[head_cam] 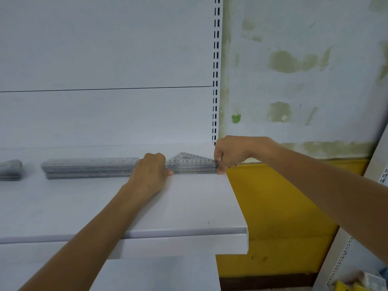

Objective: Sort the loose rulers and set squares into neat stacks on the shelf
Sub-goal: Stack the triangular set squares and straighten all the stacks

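The stack of set squares [192,165] lies flat on the shelf [189,202] near its right end, and its long axis runs from 9 o'clock to 3 o'clock, parallel to the shelf's front lip. The two hands bracket it end to end. The left hand [152,168] is at the stack's 9 o'clock end, fingers curled over that end and the thumb tucked against the lower front edge. The right hand [230,153] is at the 3 o'clock end, its fingers [219,164] bent and pinching the corner where the printed scale ends. From the left hand, then, the stack lies at 3 o'clock; from the right hand, at 9 o'clock, and both hands touch it. The top set square's apex points to 12 o'clock, toward the back panel. A stack of rulers [90,168] lies at 9 o'clock of the left hand, along the same line and just beside it, and another pile [10,170] sits further out at 9 o'clock. The coming move looks like an inward squeeze along the 9-to-3 axis to square the edges; the right end is close to the shelf's side edge, so a push toward 3 o'clock could tip pieces off.
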Available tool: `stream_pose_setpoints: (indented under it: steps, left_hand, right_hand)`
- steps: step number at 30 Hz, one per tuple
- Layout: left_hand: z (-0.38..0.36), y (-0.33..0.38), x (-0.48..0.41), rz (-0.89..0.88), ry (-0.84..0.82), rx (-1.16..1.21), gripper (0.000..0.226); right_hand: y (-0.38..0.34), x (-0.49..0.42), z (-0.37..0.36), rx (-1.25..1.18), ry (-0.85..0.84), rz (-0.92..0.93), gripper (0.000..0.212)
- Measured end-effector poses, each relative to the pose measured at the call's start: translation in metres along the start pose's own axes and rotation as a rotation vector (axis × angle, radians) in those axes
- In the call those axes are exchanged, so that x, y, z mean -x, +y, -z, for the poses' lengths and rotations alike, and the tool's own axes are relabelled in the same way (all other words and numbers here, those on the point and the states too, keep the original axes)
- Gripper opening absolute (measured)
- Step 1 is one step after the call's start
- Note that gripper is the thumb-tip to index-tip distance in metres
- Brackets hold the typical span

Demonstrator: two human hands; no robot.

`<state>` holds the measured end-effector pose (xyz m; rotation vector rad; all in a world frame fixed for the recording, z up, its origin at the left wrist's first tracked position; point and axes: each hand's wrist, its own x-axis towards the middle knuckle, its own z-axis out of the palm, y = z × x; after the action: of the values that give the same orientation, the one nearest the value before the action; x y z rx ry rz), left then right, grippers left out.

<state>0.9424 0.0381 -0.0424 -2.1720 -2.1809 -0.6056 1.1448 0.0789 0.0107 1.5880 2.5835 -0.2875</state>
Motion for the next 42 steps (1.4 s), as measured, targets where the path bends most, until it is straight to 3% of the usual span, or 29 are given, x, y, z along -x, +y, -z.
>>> stream_pose_setpoints:
  steps: [7, 10, 14, 16, 21, 29, 42]
  left_hand:
    - [-0.003, -0.003, 0.000, 0.011, 0.029, 0.004, 0.026]
    - [-0.003, -0.005, 0.000, 0.025, 0.037, 0.016, 0.034]
    - [0.002, -0.005, 0.004, 0.017, 0.046, 0.132, 0.020]
    - [0.001, -0.007, 0.004, -0.019, 0.057, 0.181, 0.037]
    - [-0.002, -0.013, 0.002, -0.074, 0.030, 0.175, 0.051]
    - [-0.004, -0.019, -0.004, -0.100, 0.059, 0.277, 0.036]
    - [-0.005, -0.016, -0.005, -0.082, 0.052, 0.248, 0.032]
  right_hand:
    - [0.002, -0.004, -0.003, -0.022, -0.018, -0.036, 0.027]
    - [-0.008, -0.005, 0.002, -0.010, -0.032, -0.058, 0.052]
    - [-0.033, -0.021, 0.008, 0.000, -0.028, -0.015, 0.089]
    - [-0.047, -0.030, 0.012, 0.002, -0.033, 0.023, 0.094]
    - [-0.068, -0.042, 0.019, -0.034, -0.157, 0.020, 0.094]
    - [-0.075, -0.050, 0.016, 0.061, -0.157, -0.002, 0.071]
    - [-0.079, -0.055, 0.018, 0.088, -0.186, -0.029, 0.076]
